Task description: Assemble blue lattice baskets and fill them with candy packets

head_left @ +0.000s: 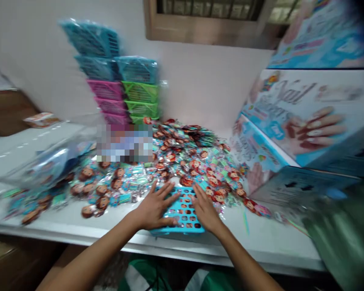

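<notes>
A light-blue plastic basket lies near the table's front edge with a holed face up; brownish and reddish shapes show through the holes. My left hand rests on its left side, fingers spread and stretched across the surface. Along the right side lies my right hand, fingers extended and not curled round anything. Just beyond the basket spreads a heap of small bagged packets with red-haired doll figures. More packets with brown-haired figures lie left of my left hand.
Stacks of wrapped blue, pink and green baskets stand against the wall. Large printed nail cartons are piled at the right. A clear plastic bag lies on the white table at left. Green plastic hangs at the right edge.
</notes>
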Motion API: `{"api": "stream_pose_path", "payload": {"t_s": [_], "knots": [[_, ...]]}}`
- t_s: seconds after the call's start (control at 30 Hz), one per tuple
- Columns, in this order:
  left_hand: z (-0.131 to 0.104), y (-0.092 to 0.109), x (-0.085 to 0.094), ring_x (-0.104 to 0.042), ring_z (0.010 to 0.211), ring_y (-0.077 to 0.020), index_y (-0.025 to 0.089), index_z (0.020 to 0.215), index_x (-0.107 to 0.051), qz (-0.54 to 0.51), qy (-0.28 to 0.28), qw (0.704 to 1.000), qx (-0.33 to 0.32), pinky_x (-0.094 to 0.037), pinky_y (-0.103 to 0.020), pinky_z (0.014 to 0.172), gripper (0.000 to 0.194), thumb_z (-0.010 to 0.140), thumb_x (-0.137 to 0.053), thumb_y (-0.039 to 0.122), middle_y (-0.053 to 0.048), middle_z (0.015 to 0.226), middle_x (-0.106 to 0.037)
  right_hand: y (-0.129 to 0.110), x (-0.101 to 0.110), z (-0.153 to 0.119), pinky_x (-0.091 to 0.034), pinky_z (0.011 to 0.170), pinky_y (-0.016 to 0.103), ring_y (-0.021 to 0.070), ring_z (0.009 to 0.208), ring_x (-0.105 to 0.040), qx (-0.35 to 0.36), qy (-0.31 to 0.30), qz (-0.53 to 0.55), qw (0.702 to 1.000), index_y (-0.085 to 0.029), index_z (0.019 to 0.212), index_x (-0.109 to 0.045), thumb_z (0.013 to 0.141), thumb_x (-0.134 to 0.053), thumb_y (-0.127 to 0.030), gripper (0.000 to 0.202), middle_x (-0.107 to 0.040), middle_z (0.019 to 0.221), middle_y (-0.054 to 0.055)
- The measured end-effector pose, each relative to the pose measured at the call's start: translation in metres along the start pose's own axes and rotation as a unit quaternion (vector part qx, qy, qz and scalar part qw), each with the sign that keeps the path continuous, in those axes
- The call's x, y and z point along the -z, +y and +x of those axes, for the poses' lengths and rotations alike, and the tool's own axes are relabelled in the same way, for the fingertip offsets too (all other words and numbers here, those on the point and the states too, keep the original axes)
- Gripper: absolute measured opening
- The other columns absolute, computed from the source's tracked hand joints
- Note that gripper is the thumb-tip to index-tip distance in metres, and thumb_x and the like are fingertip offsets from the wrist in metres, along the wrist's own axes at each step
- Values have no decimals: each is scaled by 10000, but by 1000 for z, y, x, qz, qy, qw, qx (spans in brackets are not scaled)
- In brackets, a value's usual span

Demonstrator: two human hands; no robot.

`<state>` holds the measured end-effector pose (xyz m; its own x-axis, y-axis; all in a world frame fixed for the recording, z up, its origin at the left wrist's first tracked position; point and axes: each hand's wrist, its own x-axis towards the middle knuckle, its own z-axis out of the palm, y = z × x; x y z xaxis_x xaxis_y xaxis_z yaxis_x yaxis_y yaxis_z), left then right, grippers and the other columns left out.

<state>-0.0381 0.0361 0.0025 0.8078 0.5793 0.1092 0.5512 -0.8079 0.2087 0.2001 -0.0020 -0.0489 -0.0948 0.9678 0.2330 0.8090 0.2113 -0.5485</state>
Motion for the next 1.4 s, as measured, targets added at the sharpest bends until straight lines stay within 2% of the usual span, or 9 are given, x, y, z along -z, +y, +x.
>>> {"api": "stream_pose_path", "payload": {"t_s": [0.1, 0.17, 0.27, 0.37, 0.57, 0.73, 0.97, 1.23, 1.4], "knots": [[-13, -3, 12, -233, 1404, -310, 285, 1456, -267, -16, 59, 998, 32, -105, -545, 1126, 729, 834, -460, 614, -118, 1547, -210, 15, 1, 0, -312, 1071, 551, 278, 1310, -402, 23, 9, -50, 998, -150, 1350, -471, 963, -290, -415, 503, -464, 1406, 140], [-31, -20, 19, -359, 1344, -277, 251, 1419, -354, -8, 115, 986, 119, -250, -472, 1099, 620, 865, -487, 496, -125, 1478, -372, 28, 1, 7, -343, 1048, 550, 284, 1251, -466, 36, -1, -41, 999, -134, 1282, -534, 956, -279, -436, 513, -548, 1318, 145], [-68, -63, 34, -632, 999, -227, 229, 1216, -581, 27, 166, 934, 314, -460, -367, 884, 356, 921, -403, 317, -100, 1088, -689, 44, 0, 21, -372, 1032, 532, 293, 1205, -504, 51, -14, -39, 998, -146, 1224, -575, 914, -351, -501, 522, -588, 1263, 136], [-91, -111, 55, -660, 858, -254, 174, 1085, -645, 68, 193, 885, 418, -485, -382, 768, 386, 950, -311, 311, -125, 934, -709, 45, -5, 28, -394, 1014, 526, 302, 1173, -531, 57, -17, -43, 997, -161, 1182, -594, 883, -385, -519, 512, -614, 1227, 128], [-28, -180, 79, -505, 1181, -270, 171, 1173, -586, 115, 200, 877, 422, -408, -417, 971, 382, 923, -429, 414, -126, 1226, -589, 26, -16, 25, -433, 982, 514, 291, 1149, -550, 10, -8, -63, 998, -170, 1215, -561, 900, -341, -490, 501, -621, 1213, 119], [26, -211, 70, -578, 1039, -221, 158, 1190, -537, 110, 157, 869, 457, -495, -448, 875, 364, 885, -555, 356, -94, 1207, -563, 28, -22, 23, -474, 943, 485, 284, 1143, -559, 9, 5, -66, 998, -196, 1215, -554, 901, -363, -472, 460, -621, 1212, 106], [34, -251, 99, -587, 1020, -218, 150, 1153, -558, 87, 205, 801, 555, -496, -442, 866, 334, 891, -544, 356, -90, 1158, -589, 26, -27, 21, -483, 940, 411, 255, 1135, -571, -20, 39, -26, 999, -227, 1183, -565, 907, -367, -438, 399, -615, 1210, 91], [43, -267, 137, -573, 1057, -227, 157, 1151, -563, -59, 300, 769, 562, -476, -459, 897, 338, 893, -536, 373, -92, 1177, -584, 19, -28, 20, -455, 964, 452, 266, 1164, -537, -35, 36, -9, 999, -201, 1205, -540, 922, -343, -447, 424, -582, 1240, 123], [35, -275, 155, -581, 1034, -218, 169, 1185, -541, -244, 394, 684, 563, -506, -427, 856, 347, 886, -556, 343, -91, 1199, -566, 28, -28, 19, -483, 943, 440, 261, 1150, -558, -14, 22, -35, 999, -212, 1213, -546, 915, -357, -446, 423, -602, 1230, 113]]}}
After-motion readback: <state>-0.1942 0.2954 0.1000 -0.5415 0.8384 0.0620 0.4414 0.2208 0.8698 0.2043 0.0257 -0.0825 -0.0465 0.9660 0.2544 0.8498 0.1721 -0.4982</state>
